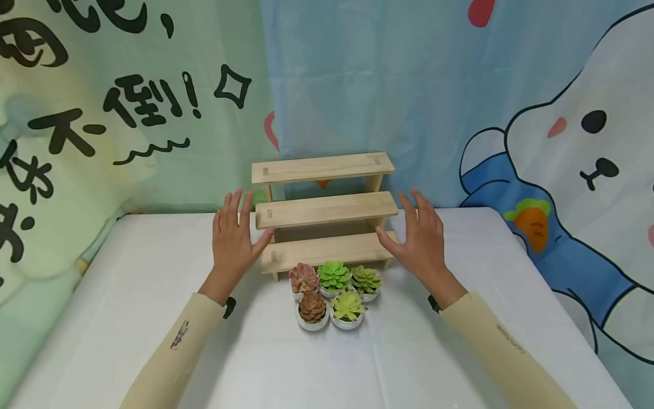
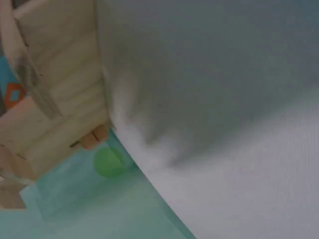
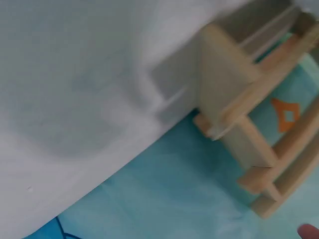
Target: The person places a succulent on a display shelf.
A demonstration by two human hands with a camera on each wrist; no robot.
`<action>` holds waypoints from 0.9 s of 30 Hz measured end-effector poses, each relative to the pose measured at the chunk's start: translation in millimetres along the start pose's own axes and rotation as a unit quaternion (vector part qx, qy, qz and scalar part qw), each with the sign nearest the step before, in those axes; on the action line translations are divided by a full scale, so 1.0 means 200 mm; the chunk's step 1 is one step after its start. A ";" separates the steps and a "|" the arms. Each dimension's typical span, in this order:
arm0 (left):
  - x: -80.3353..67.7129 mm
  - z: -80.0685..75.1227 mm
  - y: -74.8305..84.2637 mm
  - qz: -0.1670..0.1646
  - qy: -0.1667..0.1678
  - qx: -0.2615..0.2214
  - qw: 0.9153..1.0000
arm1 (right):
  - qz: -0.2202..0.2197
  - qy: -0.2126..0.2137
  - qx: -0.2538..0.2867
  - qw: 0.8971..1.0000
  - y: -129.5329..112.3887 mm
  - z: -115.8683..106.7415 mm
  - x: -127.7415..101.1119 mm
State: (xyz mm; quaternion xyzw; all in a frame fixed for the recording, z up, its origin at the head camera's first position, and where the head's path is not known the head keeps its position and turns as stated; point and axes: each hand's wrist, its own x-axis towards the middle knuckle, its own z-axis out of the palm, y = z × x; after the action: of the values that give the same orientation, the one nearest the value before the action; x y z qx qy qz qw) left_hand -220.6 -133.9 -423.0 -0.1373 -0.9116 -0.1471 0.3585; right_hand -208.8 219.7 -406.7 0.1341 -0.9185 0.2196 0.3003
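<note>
Left grip (image 1: 233,244) and right grip (image 1: 423,241) flank stand (image 1: 327,210), both spread wide, pinching nothing; whether touching, cannot tell. Stand upright toward back of counter (image 1: 327,369), three tiers rising away; five plants (image 1: 333,275) bunched just in front of lowest tier. Step in hand, by look of it: steadying or squaring stand. Best done with even pressure at both ends, equal height, stand kept level and flat on counter. Watch that front side, tight there: any pull forward could topple plants
</note>
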 end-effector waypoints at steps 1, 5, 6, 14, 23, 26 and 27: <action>0.00 -0.01 0.01 -0.006 -0.001 -0.015 1.000 | 0.012 -0.007 0.014 1.000 -0.01 -0.01 -0.01; -0.02 -0.03 0.03 -0.037 -0.004 -0.080 0.996 | 0.073 -0.041 0.065 0.994 -0.07 -0.07 -0.07; -0.02 -0.03 0.03 -0.048 -0.007 -0.097 0.994 | 0.087 -0.050 0.075 0.992 -0.08 -0.08 -0.08; -0.09 -0.01 0.08 -0.196 -0.073 -0.257 0.943 | 0.142 -0.083 0.164 0.973 -0.09 -0.08 -0.24; -0.06 0.04 0.13 -0.312 -0.097 -0.406 0.853 | 0.173 -0.215 0.300 0.913 -0.11 -0.12 -0.34; -0.07 0.08 0.15 -0.338 -0.095 -0.420 0.837 | 0.164 -0.254 0.330 0.894 -0.11 -0.13 -0.37; -0.07 0.09 0.16 -0.343 -0.095 -0.425 0.832 | 0.163 -0.264 0.331 0.891 -0.11 -0.14 -0.39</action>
State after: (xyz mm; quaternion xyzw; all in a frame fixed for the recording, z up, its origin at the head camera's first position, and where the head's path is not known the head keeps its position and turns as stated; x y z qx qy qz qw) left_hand -209.5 -100.2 -440.2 0.0321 -0.7770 -0.6203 0.1029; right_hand -126.5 222.5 -426.9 0.1276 -0.8468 0.5135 -0.0547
